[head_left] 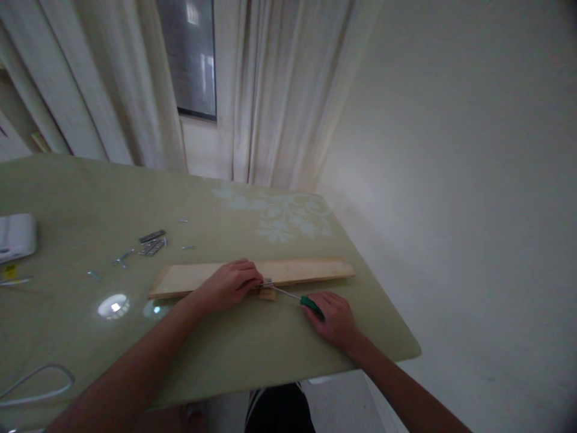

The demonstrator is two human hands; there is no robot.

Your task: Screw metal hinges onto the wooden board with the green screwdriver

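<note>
A long pale wooden board [311,269] lies across the table in front of me. At the middle of its near edge sits a small metal hinge or bracket [267,281], with a little wood block [267,294] just below it. My left hand [237,281] rests on the board, its fingers closed at the metal piece; exactly what they pinch is partly hidden. My right hand [331,316] is wrapped round the green handle of a screwdriver [311,305]. The screwdriver's thin shaft points left, and its tip is at the metal piece.
Several metal hinges [153,245] and loose screws [121,261] lie on the green-covered table [216,361] left of the board. A white device [17,236] stands at the far left, and a white cable [40,397] loops at the near left. A wall [451,180] borders the right side.
</note>
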